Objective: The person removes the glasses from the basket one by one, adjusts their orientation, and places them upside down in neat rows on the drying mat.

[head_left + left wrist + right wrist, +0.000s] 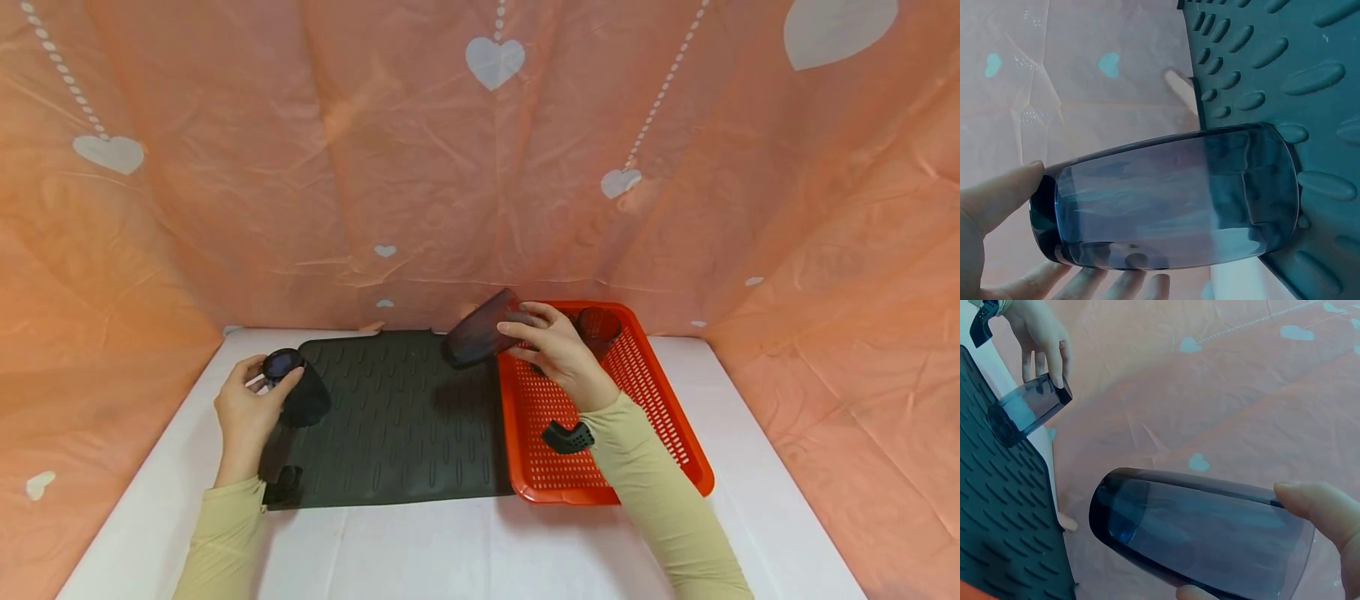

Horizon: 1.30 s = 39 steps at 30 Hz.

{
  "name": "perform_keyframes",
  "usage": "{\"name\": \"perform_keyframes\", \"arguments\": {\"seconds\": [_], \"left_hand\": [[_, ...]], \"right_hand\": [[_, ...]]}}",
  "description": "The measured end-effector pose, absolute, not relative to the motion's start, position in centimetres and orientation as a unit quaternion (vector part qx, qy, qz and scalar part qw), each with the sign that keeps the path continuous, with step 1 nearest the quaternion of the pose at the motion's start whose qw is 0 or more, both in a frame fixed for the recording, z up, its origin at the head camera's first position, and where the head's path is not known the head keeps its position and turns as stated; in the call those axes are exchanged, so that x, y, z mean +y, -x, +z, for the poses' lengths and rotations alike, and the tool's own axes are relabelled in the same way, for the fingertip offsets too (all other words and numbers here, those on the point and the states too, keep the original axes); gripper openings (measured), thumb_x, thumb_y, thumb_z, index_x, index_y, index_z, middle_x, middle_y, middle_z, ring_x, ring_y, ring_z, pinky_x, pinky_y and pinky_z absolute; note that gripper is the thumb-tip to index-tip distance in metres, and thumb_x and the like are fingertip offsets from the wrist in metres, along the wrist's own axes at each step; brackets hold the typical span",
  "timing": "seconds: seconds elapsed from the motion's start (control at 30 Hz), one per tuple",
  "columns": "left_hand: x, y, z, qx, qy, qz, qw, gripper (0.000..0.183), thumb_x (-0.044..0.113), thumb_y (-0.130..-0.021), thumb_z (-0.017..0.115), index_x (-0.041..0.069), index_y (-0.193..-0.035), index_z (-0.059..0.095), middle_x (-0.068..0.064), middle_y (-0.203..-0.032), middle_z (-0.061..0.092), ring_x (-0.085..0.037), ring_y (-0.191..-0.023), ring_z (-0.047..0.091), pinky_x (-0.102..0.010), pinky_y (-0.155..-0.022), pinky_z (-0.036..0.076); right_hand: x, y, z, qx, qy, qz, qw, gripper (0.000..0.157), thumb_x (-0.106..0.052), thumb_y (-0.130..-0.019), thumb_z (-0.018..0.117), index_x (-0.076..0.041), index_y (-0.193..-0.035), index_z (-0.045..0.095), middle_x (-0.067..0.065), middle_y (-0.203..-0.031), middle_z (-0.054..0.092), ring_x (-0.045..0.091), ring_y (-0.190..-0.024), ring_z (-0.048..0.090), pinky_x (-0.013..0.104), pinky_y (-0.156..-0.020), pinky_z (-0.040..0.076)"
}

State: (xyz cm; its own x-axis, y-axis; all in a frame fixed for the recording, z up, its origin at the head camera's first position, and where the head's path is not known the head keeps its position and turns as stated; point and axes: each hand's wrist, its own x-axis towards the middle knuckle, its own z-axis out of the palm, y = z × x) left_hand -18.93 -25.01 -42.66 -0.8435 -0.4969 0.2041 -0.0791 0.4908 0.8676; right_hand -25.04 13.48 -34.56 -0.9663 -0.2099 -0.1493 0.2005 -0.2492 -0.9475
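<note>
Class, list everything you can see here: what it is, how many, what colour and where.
Glasses: 3, dark see-through, one in the left hand, one in the right hand, one at the far end of the basket
Basket: 1, red-orange, right side of the table
Mat: 1, dark, left of the basket
Table: 1, white, beneath both
Backdrop: orange-pink with pale hearts, behind and at both sides
Wrist cameras: 2, black, one per wrist
Sleeves: 2, pale yellow-green, on the forearms
Hands: 2, bare, each holding a glass
</note>
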Motion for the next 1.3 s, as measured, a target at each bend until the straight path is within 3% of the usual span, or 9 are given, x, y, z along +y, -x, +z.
{"name": "perform_keyframes", "arguments": {"seconds": [0.4, 0.57, 0.67, 0.73, 0.8, 0.87, 0.97, 1.13, 1.3], "left_hand": [[-25.1, 18.9, -42.2, -0.823, -0.164, -0.491, 0.233, 0.06, 0.02, -0.083, 0.075, -0.005, -0.132, 0.051, -0.027, -0.126, 0.053, -0.042, -0.111, 0.054, -0.007, -0.045, 0.04], [-25.1, 18.8, -41.9, -0.828, -0.162, -0.481, 0.236, 0.06, 0.016, -0.082, 0.076, -0.006, -0.132, 0.051, -0.028, -0.126, 0.054, -0.042, -0.111, 0.055, -0.006, -0.048, 0.041], [-25.1, 18.8, -41.7, -0.832, -0.165, -0.473, 0.239, 0.063, 0.013, -0.083, 0.075, -0.005, -0.136, 0.046, -0.026, -0.128, 0.054, -0.042, -0.114, 0.054, -0.021, -0.071, 0.054], [-25.0, 18.7, -41.7, -0.832, -0.164, -0.467, 0.249, 0.064, 0.01, -0.083, 0.075, -0.005, -0.138, 0.045, -0.024, -0.128, 0.055, -0.04, -0.115, 0.054, -0.036, -0.085, 0.053], [-24.8, 18.6, -41.5, -0.83, -0.157, -0.462, 0.27, 0.061, 0.006, -0.081, 0.075, -0.005, -0.135, 0.048, -0.024, -0.125, 0.057, -0.04, -0.113, 0.056, -0.051, -0.091, 0.047], [-24.6, 18.6, -41.3, -0.828, -0.149, -0.455, 0.292, 0.056, 0.005, -0.08, 0.076, -0.005, -0.13, 0.053, -0.025, -0.122, 0.058, -0.041, -0.111, 0.057, -0.052, -0.09, 0.047], [-24.2, 18.4, -40.8, -0.825, -0.139, -0.44, 0.326, 0.05, 0.007, -0.08, 0.077, -0.004, -0.125, 0.059, -0.024, -0.119, 0.061, -0.04, -0.108, 0.059, -0.051, -0.088, 0.048], [-23.0, 18.4, -39.8, -0.799, -0.112, -0.452, 0.38, 0.045, 0.009, -0.078, 0.079, 0.0, -0.12, 0.065, -0.016, -0.114, 0.064, -0.031, -0.103, 0.063, -0.027, -0.084, 0.052], [-21.4, 18.6, -39.1, -0.765, -0.043, -0.521, 0.376, 0.044, 0.003, -0.078, 0.078, 0.002, -0.12, 0.065, -0.014, -0.114, 0.063, -0.019, -0.102, 0.063, -0.018, -0.083, 0.05]], "right_hand": [[11.7, 25.9, -34.9, 0.584, -0.013, -0.801, 0.129, 0.064, -0.001, -0.088, 0.067, 0.0, -0.141, 0.032, 0.016, -0.135, 0.041, 0.027, -0.105, 0.056, 0.049, -0.094, 0.046], [11.1, 26.0, -35.0, 0.584, -0.013, -0.801, 0.131, 0.065, -0.001, -0.087, 0.068, 0.0, -0.141, 0.031, 0.016, -0.135, 0.041, 0.027, -0.106, 0.055, 0.049, -0.094, 0.046], [10.8, 26.1, -35.1, 0.583, -0.011, -0.801, 0.135, 0.063, -0.002, -0.087, 0.068, -0.002, -0.139, 0.033, 0.015, -0.136, 0.04, 0.027, -0.11, 0.054, 0.048, -0.095, 0.046], [10.6, 26.1, -35.3, 0.583, -0.007, -0.8, 0.138, 0.062, -0.002, -0.087, 0.068, -0.002, -0.138, 0.034, 0.016, -0.136, 0.039, 0.028, -0.109, 0.053, 0.048, -0.094, 0.046], [10.4, 26.2, -35.4, 0.583, -0.007, -0.8, 0.142, 0.061, -0.002, -0.086, 0.069, -0.002, -0.137, 0.035, 0.016, -0.136, 0.038, 0.028, -0.107, 0.053, 0.048, -0.094, 0.046], [10.3, 26.2, -35.5, 0.584, -0.008, -0.799, 0.144, 0.061, -0.003, -0.086, 0.069, -0.003, -0.137, 0.035, 0.016, -0.137, 0.037, 0.028, -0.106, 0.054, 0.048, -0.094, 0.047], [10.1, 26.2, -35.7, 0.586, -0.008, -0.797, 0.145, 0.061, -0.004, -0.086, 0.069, -0.004, -0.137, 0.035, 0.013, -0.138, 0.035, 0.027, -0.107, 0.053, 0.047, -0.094, 0.047], [9.9, 26.3, -35.8, 0.585, -0.007, -0.798, 0.144, 0.062, -0.004, -0.086, 0.07, -0.004, -0.137, 0.035, 0.014, -0.137, 0.035, 0.027, -0.105, 0.054, 0.048, -0.094, 0.047], [9.7, 26.4, -35.8, 0.584, -0.008, -0.799, 0.143, 0.063, -0.005, -0.086, 0.07, -0.004, -0.138, 0.034, 0.015, -0.129, 0.04, 0.024, -0.094, 0.053, 0.048, -0.093, 0.047]]}}
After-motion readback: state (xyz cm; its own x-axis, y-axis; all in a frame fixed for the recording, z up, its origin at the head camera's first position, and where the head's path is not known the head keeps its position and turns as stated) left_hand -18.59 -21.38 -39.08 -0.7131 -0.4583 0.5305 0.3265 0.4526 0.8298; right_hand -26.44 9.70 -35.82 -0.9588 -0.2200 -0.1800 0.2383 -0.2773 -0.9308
